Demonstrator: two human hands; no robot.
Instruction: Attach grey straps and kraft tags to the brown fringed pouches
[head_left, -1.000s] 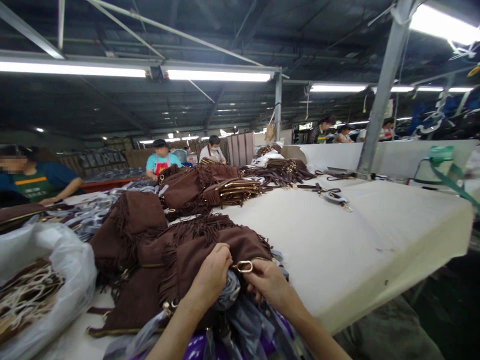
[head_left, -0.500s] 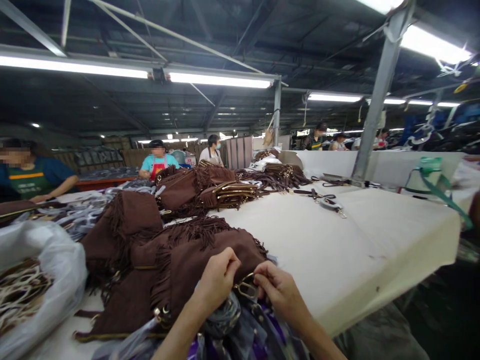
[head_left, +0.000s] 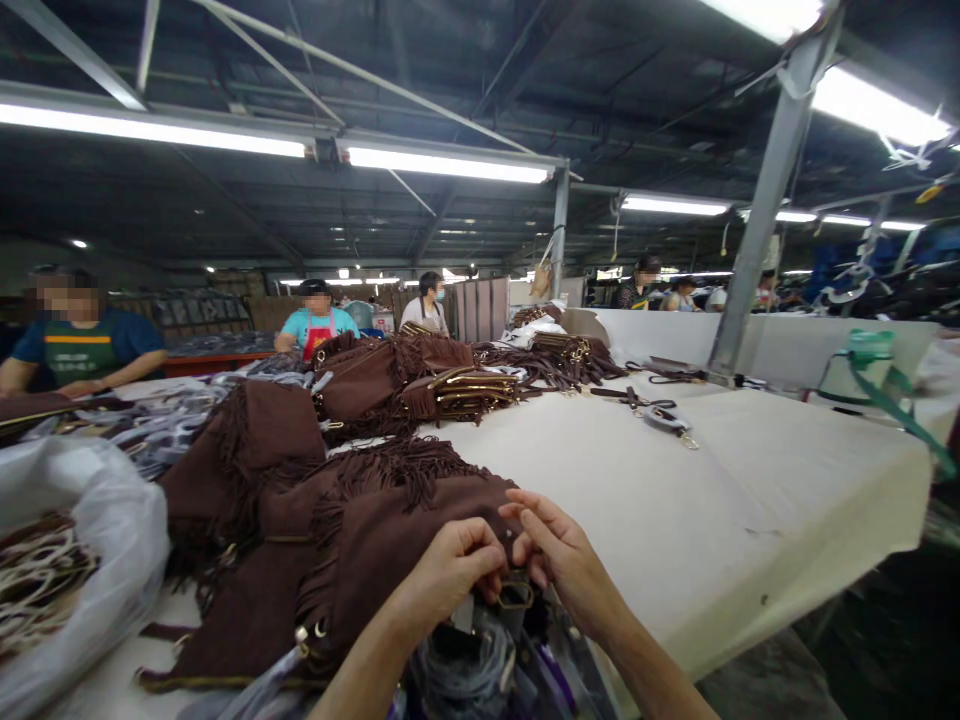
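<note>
My left hand [head_left: 457, 565] is closed, its fingers curled in at the right edge of a brown fringed bag [head_left: 420, 530]. Whatever sits between those fingers is hidden. Just right of it, my right hand [head_left: 559, 550] has its fingers bent and drawn in close to the thumb; anything held there is too small to make out. A gold-coloured metal ring [head_left: 516, 592] hangs just below the fingertips of both hands. Under my wrists lies a bundle of clear plastic wrap [head_left: 465, 655] with dark and purple pieces.
More brown fringed bags [head_left: 277, 430] lie piled to the left and behind. A white plastic sack [head_left: 135, 530] holding cords [head_left: 49, 570] stands at far left. On the pale table [head_left: 750, 480] lies a strap with a metal clip [head_left: 667, 420]. Several people work beyond.
My left hand has moved down and right, closer to my right hand. My right hand's fingers have lifted and loosened from their pinch by the metal ring. The view has shifted slightly.
</note>
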